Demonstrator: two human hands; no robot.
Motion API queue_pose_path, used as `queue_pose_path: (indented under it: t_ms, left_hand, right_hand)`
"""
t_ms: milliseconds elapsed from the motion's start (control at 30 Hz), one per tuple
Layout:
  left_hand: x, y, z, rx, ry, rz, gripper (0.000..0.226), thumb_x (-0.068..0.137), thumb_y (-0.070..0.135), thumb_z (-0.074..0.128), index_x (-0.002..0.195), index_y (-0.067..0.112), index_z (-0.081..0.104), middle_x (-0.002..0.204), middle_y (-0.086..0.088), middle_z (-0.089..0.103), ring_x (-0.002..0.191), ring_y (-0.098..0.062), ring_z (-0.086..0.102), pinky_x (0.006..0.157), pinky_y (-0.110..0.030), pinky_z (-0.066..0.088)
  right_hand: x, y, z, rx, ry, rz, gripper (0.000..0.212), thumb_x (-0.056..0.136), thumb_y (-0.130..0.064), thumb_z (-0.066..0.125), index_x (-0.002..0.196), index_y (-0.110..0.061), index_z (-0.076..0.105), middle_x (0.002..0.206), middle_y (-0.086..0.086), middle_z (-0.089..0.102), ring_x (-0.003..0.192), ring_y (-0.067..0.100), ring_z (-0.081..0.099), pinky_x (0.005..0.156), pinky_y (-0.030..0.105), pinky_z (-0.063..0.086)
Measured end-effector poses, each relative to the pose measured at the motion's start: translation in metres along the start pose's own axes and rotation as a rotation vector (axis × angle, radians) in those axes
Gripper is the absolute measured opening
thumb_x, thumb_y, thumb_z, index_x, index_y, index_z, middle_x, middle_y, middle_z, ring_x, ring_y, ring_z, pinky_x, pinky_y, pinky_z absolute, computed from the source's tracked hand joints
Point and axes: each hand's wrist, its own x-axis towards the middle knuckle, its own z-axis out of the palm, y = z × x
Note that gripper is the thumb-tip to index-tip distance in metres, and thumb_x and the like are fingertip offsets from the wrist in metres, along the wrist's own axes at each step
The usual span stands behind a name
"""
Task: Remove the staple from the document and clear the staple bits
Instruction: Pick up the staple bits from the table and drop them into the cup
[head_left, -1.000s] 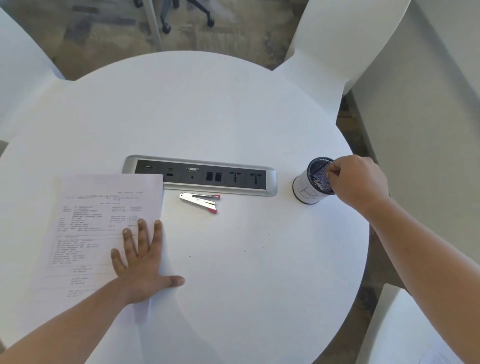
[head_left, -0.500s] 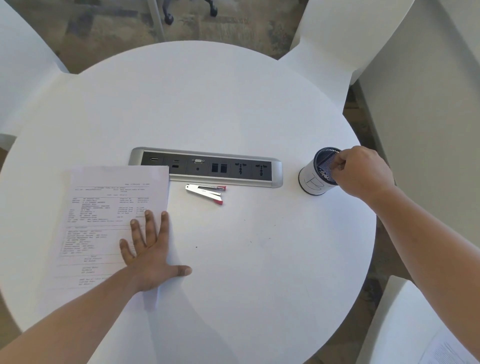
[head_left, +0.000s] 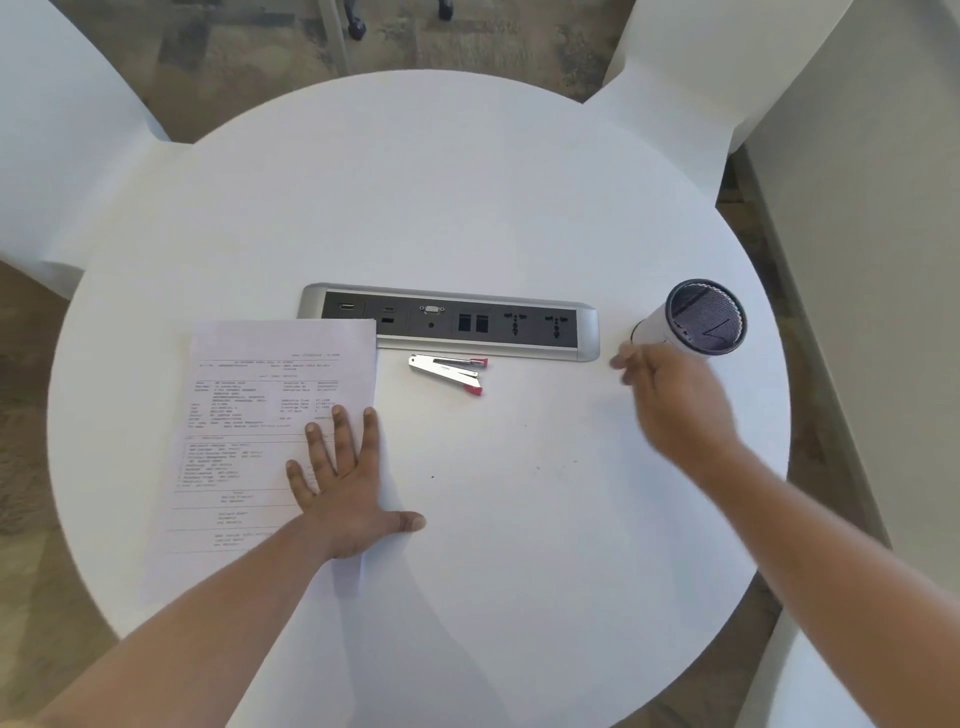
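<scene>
**Head view.** Showed a round, smooth white tabletop (head_left: 467, 208) with a long, round-cornered, silver-framed dark socket panel (head_left: 449, 322) set into its middle.

Found on the left half: a rectangular printed white paper document (head_left: 249, 415), lying flat, upper right corner touching the panel's lower left edge. Pressed down at the lower right part by the left hand (head_left: 348, 488), palm flat, fingers straight and spread on the sheet, thumb out on the bare tabletop.

Lay just below the panel, near the sheet but apart from it: a slim silver metal staple remover with red plastic tips (head_left: 449, 371), arms splayed in a narrow V.

Stood near the right rim: a cylindrical white cup with a dark mesh lining (head_left: 657, 325), a thin dark line visible inside.

Hung just beside the cup's base: the right hand (head_left: 670, 400), motion-blurred, fingers bent toward the panel. Could not tell whether closed on anything, nor whether touching the cup.

Noted between the hands two tiny dark specks (head_left: 432, 475) on the bare surface, too small to identify.

Ringed the table: moulded, glossy white chair backs (head_left: 62, 130), over mottled grey-brown carpet (head_left: 249, 41).
</scene>
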Motion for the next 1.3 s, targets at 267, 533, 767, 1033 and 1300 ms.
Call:
queue_pose_path:
  t_ms: [267,533,767,1033,1300]
  left_hand:
    - [-0.001,-0.002,0.001,0.005,0.022,0.023,0.142,0.07,0.067,0.074,0.14,0.033,-0.045,0.142,-0.002,-0.06,0.134,-0.035,-0.051,0.114,-0.062,-0.019]
    - [-0.004,-0.007,0.006,0.005,0.081,0.047,0.137,0.072,0.07,0.069,0.144,0.03,-0.042,0.145,-0.002,-0.056,0.137,-0.033,-0.048,0.115,-0.061,-0.019]
    - [-0.016,-0.018,0.014,0.077,0.235,0.126,0.11,0.088,0.075,0.039,0.149,0.021,-0.034,0.158,-0.001,-0.039,0.148,-0.026,-0.032,0.116,-0.06,-0.017]
    - [-0.037,-0.093,0.028,0.117,0.375,0.28,0.097,0.084,0.073,0.014,0.145,0.014,-0.032,0.155,0.004,-0.035,0.153,-0.021,-0.018,0.122,-0.044,-0.012]
    - [-0.021,-0.132,0.034,0.324,0.434,0.443,0.086,0.091,0.063,0.034,0.158,0.012,0.016,0.164,-0.004,0.023,0.154,-0.016,-0.008,0.12,-0.035,-0.004]
  right_hand:
    - [-0.104,-0.01,0.128,-0.259,-0.258,-0.095,0.079,0.095,-0.06,0.018,0.156,-0.014,-0.003,0.165,0.001,-0.009,0.151,0.019,-0.013,0.122,0.036,-0.004]
    - [-0.144,-0.024,0.136,-0.332,-0.313,-0.048,0.084,0.095,-0.063,0.016,0.152,-0.012,-0.019,0.16,0.004,-0.027,0.146,0.018,-0.028,0.118,0.034,-0.014]
    - [-0.163,-0.044,0.13,-0.355,-0.411,0.019,0.092,0.088,-0.071,0.005,0.15,-0.009,-0.022,0.158,0.006,-0.031,0.146,0.021,-0.028,0.12,0.032,-0.012]
    - [-0.161,-0.053,0.12,-0.347,-0.478,0.066,0.115,0.061,-0.079,-0.017,0.151,-0.007,-0.017,0.158,0.007,-0.028,0.142,0.015,-0.028,0.118,0.032,-0.008]
    - [-0.159,-0.064,0.119,-0.422,-0.492,0.092,0.096,0.091,-0.067,0.026,0.151,-0.007,-0.018,0.16,0.007,-0.026,0.149,0.021,-0.021,0.122,0.033,-0.003]
